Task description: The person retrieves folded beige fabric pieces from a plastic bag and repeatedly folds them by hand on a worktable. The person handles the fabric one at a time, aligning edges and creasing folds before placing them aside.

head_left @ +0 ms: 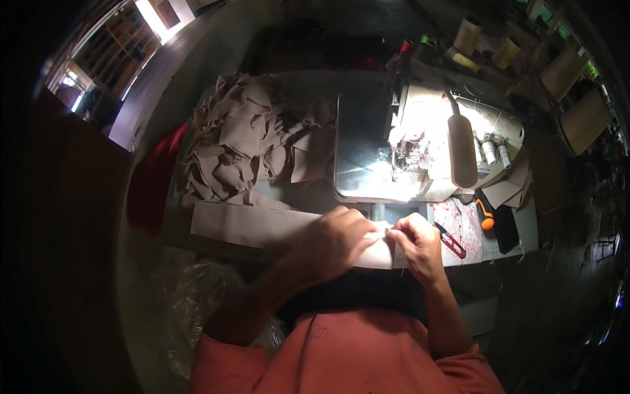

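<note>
A long beige fabric strip (239, 224) lies along the table's front edge, its right end between my two hands. My left hand (335, 240) lies over it with thumb and fingers pinched on the fabric near the strip's right end. Close beside it, my right hand (421, 248) has thumb and forefinger pressed together at the fabric's edge. The fingertips almost meet, and the exact spot gripped is partly hidden. Just behind the hands is a lit sewing machine (420, 148) with a smooth, shiny table plate (363, 148).
A heap of beige fabric pieces (233, 134) fills the table's left side. Thread snips (451, 241) lie right of my right hand, near an orange-and-black tool (485, 213). Thread cones (467, 36) stand at the back right. A clear plastic bag (200, 308) hangs below the table's left.
</note>
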### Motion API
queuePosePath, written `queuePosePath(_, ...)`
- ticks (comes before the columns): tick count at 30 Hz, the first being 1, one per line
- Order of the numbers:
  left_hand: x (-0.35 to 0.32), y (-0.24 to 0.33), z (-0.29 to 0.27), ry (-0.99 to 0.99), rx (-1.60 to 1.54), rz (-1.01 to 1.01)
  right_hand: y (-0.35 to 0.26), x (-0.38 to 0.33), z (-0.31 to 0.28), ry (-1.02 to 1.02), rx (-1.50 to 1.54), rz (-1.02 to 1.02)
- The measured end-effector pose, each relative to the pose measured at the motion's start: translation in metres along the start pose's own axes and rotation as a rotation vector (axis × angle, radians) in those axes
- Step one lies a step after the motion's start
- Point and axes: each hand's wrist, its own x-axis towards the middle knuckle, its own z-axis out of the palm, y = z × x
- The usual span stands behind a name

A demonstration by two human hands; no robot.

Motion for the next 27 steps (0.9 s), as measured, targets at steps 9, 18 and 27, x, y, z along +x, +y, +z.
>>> queuePosePath(9,0.002,-0.003,0.033,0.206,-0.120,0.134,0.000,-0.016,-0.014,0.149,0.246,-0.003)
queuePosePath(18,-0.014,0.028,0.019,0.547,0.145,0.109,-0.033,-0.008,-0.006,-0.003,-0.078,-0.202)
queuePosePath(27,-0.085,-0.053,-0.049,1.155,-1.689,-0.222,-0.049,-0.009,-0.008,-0.032,0.811,0.338)
